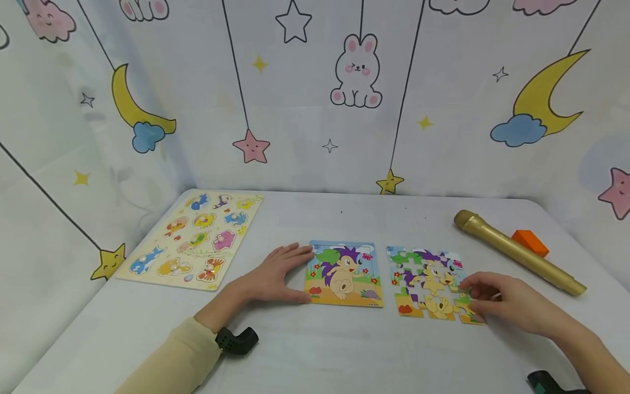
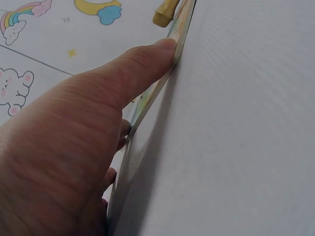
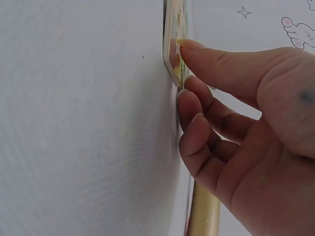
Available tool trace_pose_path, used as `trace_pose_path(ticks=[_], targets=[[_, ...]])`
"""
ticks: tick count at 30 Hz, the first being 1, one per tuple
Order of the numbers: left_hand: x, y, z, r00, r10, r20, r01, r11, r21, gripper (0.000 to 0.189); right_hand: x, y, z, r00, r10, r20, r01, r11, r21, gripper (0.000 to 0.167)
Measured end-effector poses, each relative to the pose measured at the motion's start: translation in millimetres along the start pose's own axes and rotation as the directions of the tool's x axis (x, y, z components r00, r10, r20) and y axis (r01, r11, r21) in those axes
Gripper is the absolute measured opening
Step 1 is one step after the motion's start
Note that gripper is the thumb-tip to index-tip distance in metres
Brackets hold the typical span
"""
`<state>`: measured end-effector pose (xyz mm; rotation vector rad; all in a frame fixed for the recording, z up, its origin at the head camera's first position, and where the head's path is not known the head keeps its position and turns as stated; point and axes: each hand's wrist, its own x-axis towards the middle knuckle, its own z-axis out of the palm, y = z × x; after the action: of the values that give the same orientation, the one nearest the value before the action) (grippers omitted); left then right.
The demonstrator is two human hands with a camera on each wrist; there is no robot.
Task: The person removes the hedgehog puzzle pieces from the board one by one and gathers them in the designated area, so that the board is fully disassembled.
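A square picture board (image 1: 343,273) showing a purple-haired hedgehog lies flat mid-table. My left hand (image 1: 278,276) is spread at its left side, thumb and fingertips touching the edge; in the left wrist view the thumb (image 2: 142,64) rests straight along the board's rim. Right of it lies a jigsaw (image 1: 433,282) of the same hedgehog, its pieces laid out with gaps between several of them. At its right edge, my right hand (image 1: 512,303) pinches a puzzle piece (image 1: 462,302) with thumb and curled fingers. The right wrist view shows the thumb (image 3: 216,61) over the puzzle's corner.
A cream board (image 1: 197,241) with colourful animal pictures lies at the back left. At the right, a gold microphone (image 1: 517,251) lies diagonally, with an orange block (image 1: 530,243) behind it. A patterned curtain (image 1: 305,98) hangs behind the white table (image 1: 315,350).
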<state>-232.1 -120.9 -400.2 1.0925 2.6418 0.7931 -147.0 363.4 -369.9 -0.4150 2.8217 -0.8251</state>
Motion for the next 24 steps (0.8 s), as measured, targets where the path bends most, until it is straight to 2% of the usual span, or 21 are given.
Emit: trace_pose_path(ticks=[15,24], targets=[[0.2,-1.2,0.5,1.0,0.0,-0.001,0.0,1.0,0.015,0.092,-2.0,-2.5,3.2,0.999,0.021,-0.027,-0.021,1.0,-0.013,0.03],[0.8,-3.1,1.5,1.0,0.01,-0.005,-0.01,1.0,0.016,0.093,-0.6,-8.0,6.9,0.998,0.029,-0.049,-0.032,0.998,-0.058,0.032]])
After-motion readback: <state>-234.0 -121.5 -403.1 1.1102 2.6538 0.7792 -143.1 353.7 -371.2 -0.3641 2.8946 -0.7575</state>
